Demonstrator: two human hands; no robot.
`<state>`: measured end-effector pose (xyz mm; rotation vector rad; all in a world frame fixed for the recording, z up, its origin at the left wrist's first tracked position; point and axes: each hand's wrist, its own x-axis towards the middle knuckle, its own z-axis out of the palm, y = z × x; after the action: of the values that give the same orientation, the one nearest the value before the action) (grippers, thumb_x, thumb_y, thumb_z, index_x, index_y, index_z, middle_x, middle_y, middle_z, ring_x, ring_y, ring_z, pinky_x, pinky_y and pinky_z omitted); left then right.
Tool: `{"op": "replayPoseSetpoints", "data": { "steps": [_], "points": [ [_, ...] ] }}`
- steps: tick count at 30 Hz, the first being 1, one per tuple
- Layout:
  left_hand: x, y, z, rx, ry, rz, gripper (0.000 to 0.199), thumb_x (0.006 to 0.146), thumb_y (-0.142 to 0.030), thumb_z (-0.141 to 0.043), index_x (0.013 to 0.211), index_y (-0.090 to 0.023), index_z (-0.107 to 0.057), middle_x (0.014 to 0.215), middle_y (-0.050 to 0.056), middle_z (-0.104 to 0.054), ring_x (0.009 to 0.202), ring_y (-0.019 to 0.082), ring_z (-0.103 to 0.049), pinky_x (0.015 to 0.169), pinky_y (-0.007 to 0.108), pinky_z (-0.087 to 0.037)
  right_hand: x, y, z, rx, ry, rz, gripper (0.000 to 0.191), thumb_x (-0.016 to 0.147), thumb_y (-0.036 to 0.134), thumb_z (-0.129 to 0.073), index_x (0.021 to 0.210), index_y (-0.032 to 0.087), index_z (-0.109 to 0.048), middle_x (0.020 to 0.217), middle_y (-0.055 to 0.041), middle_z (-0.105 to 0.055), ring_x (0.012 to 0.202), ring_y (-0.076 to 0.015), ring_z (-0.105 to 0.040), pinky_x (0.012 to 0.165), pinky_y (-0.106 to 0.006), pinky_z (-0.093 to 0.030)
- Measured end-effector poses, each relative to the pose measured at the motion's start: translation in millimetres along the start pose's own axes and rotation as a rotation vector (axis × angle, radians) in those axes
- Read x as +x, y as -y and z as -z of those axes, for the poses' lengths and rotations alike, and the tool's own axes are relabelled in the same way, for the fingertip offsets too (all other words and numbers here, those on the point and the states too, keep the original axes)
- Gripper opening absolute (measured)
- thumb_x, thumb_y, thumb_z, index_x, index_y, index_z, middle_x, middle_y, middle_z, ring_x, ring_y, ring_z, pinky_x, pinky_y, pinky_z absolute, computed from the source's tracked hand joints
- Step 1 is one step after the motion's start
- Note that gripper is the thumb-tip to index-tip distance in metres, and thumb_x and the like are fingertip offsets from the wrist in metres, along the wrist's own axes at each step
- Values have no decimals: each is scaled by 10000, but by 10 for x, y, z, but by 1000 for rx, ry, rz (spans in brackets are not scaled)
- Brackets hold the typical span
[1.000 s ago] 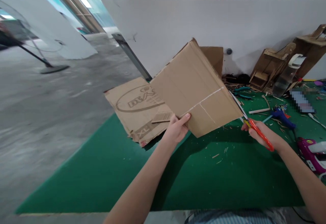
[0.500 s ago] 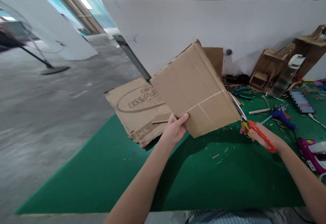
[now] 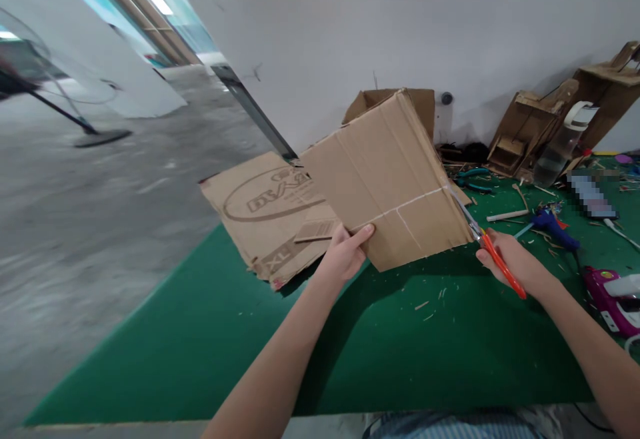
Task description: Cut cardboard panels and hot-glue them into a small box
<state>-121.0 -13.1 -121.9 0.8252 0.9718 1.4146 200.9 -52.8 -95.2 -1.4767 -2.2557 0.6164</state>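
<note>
Cardboard panel [image 3: 385,166] has tipped slightly clockwise, held over the green table [image 3: 425,366], left hand [image 3: 347,254] pinching its lower-left edge, right hand [image 3: 515,257] wrapped round scissors [image 3: 495,259] at its right edge; probably cutting step, next snip calls for lining blades up with white line [image 3: 399,210].

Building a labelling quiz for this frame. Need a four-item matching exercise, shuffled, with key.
Column 1
1. scissors
2. white-lined cardboard piece
3. glue gun
4. bottle

Column 2
A. clear, with a white lid
B. gripped by the left hand
C. blue body
D. red-orange handle, held in the right hand

Pairs: 1-D, 2-B, 3-C, 4-A
</note>
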Motion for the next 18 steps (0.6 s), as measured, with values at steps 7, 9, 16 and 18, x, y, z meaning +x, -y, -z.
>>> {"op": "replayPoseSetpoints", "data": {
  "steps": [7,9,16,18],
  "points": [
    [-27,40,-29,-54,8,27,555,589,-265,-873,1078,-229,-613,1062,59,-727,1011,238,-685,922,385,-560,-13,75,-38,-55,-23,-35,437,966,523,-310,717,211,-487,780,-78,-572,642,-179,-544,636,-307,-463],
    [-29,43,-34,-55,8,24,543,596,-257,-870,1076,-228,-618,1052,57,-729,1004,235,-688,924,383,-560,-17,85,-37,-72,-27,-24,440,962,539,-324,732,207,-498,780,-80,-576,656,-186,-552,644,-312,-469],
    [-32,49,-51,-59,20,59,557,581,-263,-878,1066,-211,-611,995,58,-743,953,235,-705,908,385,-569,-11,68,-57,-72,-18,-61,486,971,561,-210,701,223,-432,799,-90,-560,619,-179,-531,639,-326,-451],
    [-33,67,-49,-61,26,61,554,589,-256,-873,1070,-215,-602,1008,55,-741,949,229,-706,906,382,-570,-13,71,-73,-58,-25,-58,485,962,579,-216,686,231,-411,772,-86,-549,591,-178,-514,609,-324,-437]
  ]
}}
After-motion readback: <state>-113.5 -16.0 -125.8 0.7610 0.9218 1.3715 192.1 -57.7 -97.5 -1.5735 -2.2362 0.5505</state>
